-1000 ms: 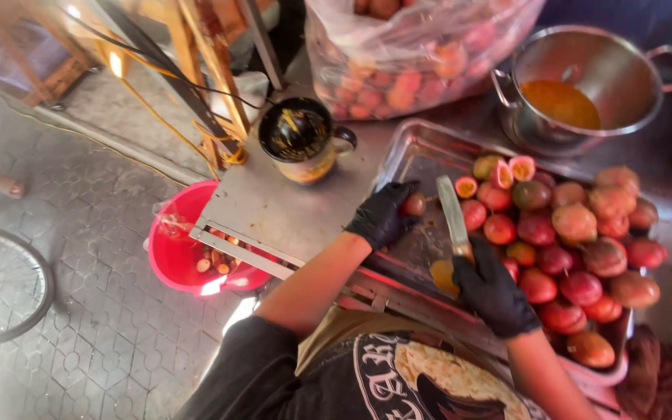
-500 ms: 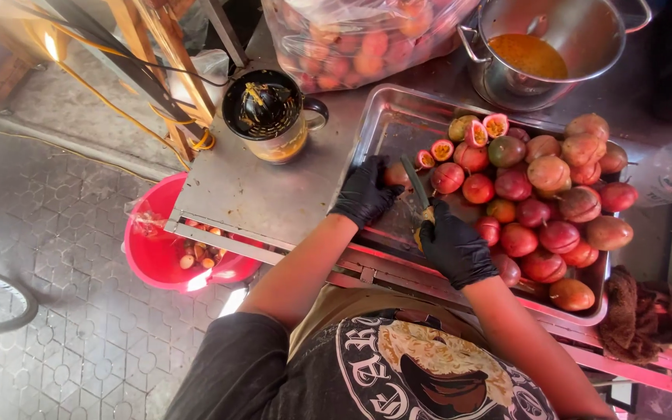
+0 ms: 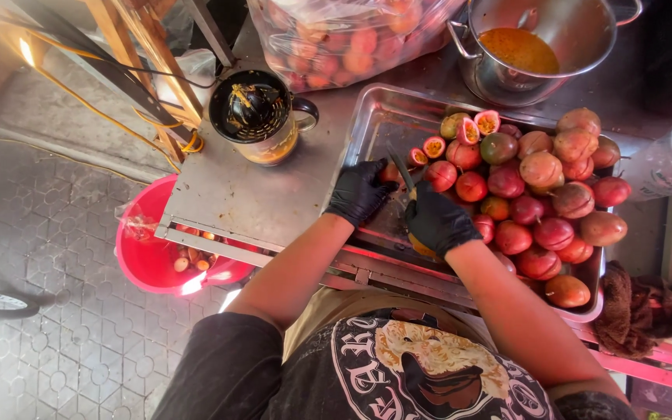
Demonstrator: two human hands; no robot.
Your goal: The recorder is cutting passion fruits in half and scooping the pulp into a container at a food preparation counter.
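Note:
Both my hands wear black gloves over a metal tray [image 3: 375,128]. My left hand [image 3: 358,192] grips a small red passion fruit [image 3: 389,173] at the tray's near left. My right hand [image 3: 437,220] holds a knife [image 3: 400,166] whose blade points away from me beside that fruit. A pile of red and orange passion fruits [image 3: 542,194] fills the right part of the tray. Several halved fruits [image 3: 467,132] with yellow pulp lie at the far side of the pile.
A juicer cup with a black strainer [image 3: 260,115] stands on the steel counter [image 3: 235,198] left of the tray. A steel pot of orange juice [image 3: 542,47] and a plastic bag of fruits [image 3: 344,35] sit behind. A red bucket [image 3: 153,253] of peels stands on the floor.
Both hands have moved toward the near left of the tray. The knife now stands beside the fruit in my left hand. The camera view shifted so the tray sits more central.

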